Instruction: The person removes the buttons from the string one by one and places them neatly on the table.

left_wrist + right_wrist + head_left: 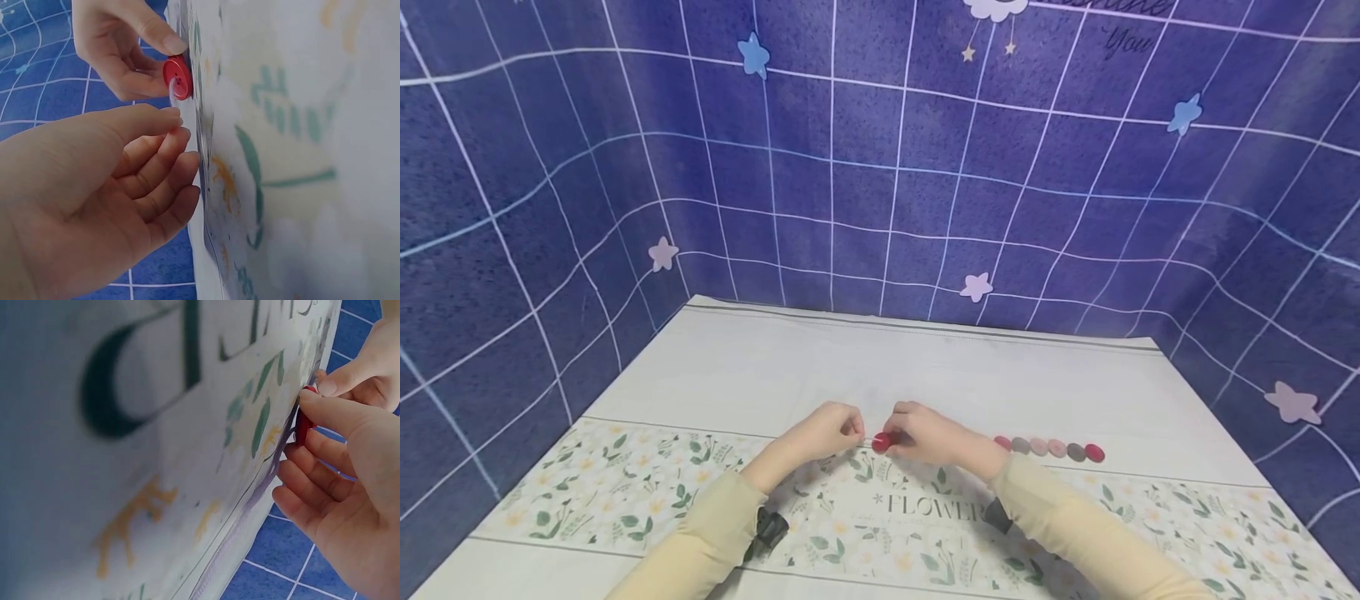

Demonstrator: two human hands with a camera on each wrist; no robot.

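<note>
A red button (178, 78) with small holes is pinched at its edge between the thumb and finger of my right hand (928, 435), just above the tablecloth. A thin whitish cord (173, 94) comes out of a hole in the button's face. My left hand (829, 429) pinches the cord close to the button, thumb against index finger, the other fingers loosely curled. In the right wrist view a pale purple cord (217, 564) lies along the cloth below the right hand; whether it is the same cord I cannot tell.
To the right of the right hand, several red, grey and pink buttons (1057, 448) lie in a row. The white tablecloth (820, 350) carries a flowered band with lettering. Blue gridded cloth (880, 192) walls the table at the back and sides.
</note>
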